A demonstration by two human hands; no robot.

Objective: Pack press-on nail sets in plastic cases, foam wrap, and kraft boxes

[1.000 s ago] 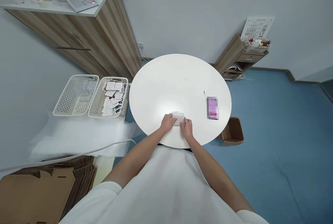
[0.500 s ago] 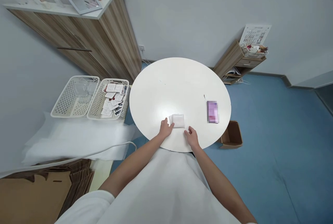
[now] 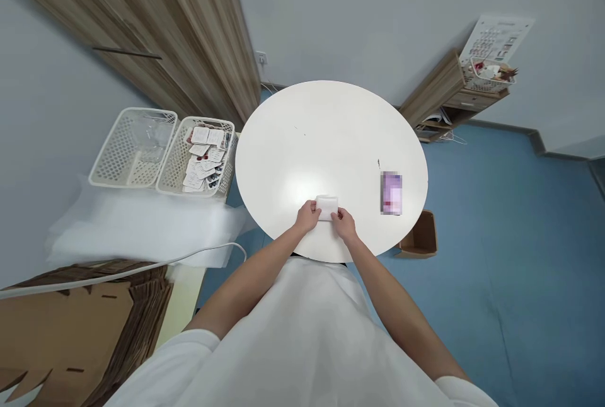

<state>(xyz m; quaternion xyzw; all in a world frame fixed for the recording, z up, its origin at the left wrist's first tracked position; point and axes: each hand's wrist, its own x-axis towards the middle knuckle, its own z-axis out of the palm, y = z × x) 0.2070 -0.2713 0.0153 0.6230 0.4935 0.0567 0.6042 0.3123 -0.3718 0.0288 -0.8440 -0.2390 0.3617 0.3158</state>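
A small white wrapped packet (image 3: 327, 208), roughly rectangular, is at the near side of the round white table (image 3: 331, 130). My left hand (image 3: 308, 216) is closed on its left edge, thumb on the near face. From the right, my right hand (image 3: 344, 223) pinches the lower right corner. What lies inside the white wrapping cannot be seen. To the right on the table is a purple-pink rectangular item (image 3: 391, 193), blurred by pixels.
At left stand two white plastic baskets, one (image 3: 133, 149) with clear plastic and one (image 3: 196, 156) with several carded packs. White foam sheets (image 3: 146, 221) and stacked flat cardboard (image 3: 70, 331) lie below, crossed by a white cable (image 3: 189, 256). A cardboard box (image 3: 420, 235) sits on the floor.
My right hand has moved in from beside the packet and now grips its right side. My left hand has tightened on the left edge. The camera view has tilted down.
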